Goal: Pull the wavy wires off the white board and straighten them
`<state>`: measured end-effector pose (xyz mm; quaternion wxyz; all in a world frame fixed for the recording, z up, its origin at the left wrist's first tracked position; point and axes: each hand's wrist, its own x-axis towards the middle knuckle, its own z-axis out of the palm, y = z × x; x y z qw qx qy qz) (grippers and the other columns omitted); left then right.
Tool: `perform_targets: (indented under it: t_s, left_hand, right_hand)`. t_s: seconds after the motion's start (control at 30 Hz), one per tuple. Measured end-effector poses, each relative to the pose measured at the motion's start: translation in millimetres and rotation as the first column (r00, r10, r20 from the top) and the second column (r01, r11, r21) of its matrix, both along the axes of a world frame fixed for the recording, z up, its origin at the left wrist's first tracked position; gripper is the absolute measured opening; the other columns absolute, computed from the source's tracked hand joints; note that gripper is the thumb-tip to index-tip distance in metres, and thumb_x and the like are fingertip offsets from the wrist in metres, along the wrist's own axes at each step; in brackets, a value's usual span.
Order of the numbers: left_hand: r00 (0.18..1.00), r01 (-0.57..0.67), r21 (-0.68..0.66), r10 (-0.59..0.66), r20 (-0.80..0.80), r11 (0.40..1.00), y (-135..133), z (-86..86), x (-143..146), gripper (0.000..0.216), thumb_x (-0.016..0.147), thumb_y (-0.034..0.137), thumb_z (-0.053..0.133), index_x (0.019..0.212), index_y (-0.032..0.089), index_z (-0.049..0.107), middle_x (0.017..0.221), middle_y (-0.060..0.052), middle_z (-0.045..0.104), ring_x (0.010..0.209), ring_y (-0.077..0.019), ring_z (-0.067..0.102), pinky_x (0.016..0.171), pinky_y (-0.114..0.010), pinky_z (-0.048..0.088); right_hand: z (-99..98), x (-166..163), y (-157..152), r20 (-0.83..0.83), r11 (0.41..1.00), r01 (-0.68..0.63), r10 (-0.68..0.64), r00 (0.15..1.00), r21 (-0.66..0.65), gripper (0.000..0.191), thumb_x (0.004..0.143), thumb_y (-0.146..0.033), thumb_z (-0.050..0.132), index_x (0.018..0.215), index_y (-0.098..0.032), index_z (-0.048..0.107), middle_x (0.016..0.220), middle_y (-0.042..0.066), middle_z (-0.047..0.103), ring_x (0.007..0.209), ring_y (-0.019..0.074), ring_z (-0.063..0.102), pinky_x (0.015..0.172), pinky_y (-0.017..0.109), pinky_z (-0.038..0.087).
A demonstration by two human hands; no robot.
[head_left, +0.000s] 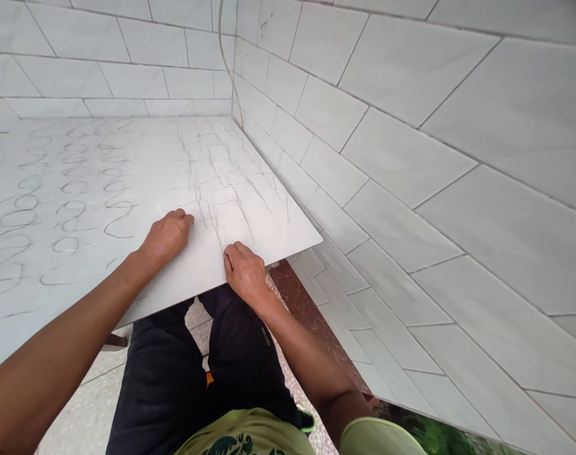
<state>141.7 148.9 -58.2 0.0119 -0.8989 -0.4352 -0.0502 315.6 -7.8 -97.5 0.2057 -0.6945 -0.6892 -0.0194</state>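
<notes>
My left hand (168,235) rests on a white board (174,287), its fingers curled closed. Close to the front edge, my right hand (246,270) has its fingertips pressed together on the same surface. Whatever either hand may hold is hidden or too thin to make out. Thin dark crossing strands or lines (238,196) spread beyond my right hand, one ending near its fingertips. Rows of looped thin dark shapes (119,183) cover the board's left half. I cannot tell if these are wire, thread or drawn marks.
White tiled walls (387,126) meet the board at the back and stand along its right. A thin pale cable (226,60) hangs in the corner. My legs (159,379) are below the front edge, above a speckled floor (86,398). A reddish-brown stone strip (311,316) runs along the right wall.
</notes>
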Motion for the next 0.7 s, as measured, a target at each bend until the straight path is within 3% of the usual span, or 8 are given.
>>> perform_targets:
  t_s: [0.2,0.47,0.7]
  left_hand:
    - [0.997,0.047,0.023,-0.046,-0.059,0.999,8,8.0,-4,0.036,0.096,0.015,0.033,0.104,0.016,0.069,0.102,-0.018,0.065,0.09,-0.0299,0.064,0.068,-0.038,0.047]
    - [0.999,0.004,0.012,-0.004,-0.043,1.0,-1,12.6,-3,0.03,0.097,0.017,0.04,0.103,0.016,0.069,0.095,-0.015,0.064,0.075,-0.0231,0.061,0.066,-0.035,0.046]
    - [0.994,-0.079,0.049,0.075,0.074,0.996,-23,40.6,-18,0.032,0.099,0.026,0.043,0.108,0.015,0.071,0.107,-0.017,0.068,0.084,-0.0281,0.066,0.07,-0.039,0.049]
  right_hand:
    - [-2.6,-3,0,0.006,0.999,0.04,-0.04,0.999,0.011,0.02,0.108,-0.02,0.042,0.098,-0.021,0.059,0.099,0.005,0.066,0.092,0.0197,0.058,0.071,0.031,0.037]
    - [-2.4,-7,4,-0.008,0.994,0.099,-0.099,0.995,-0.037,0.014,0.106,-0.021,0.045,0.107,-0.02,0.059,0.101,0.007,0.068,0.092,0.0203,0.06,0.07,0.03,0.037]
    - [5.3,-1,2,-0.043,0.996,0.061,-0.064,0.997,-0.068,0.015,0.107,-0.026,0.047,0.111,-0.02,0.061,0.105,0.005,0.069,0.092,0.0191,0.062,0.07,0.029,0.037]
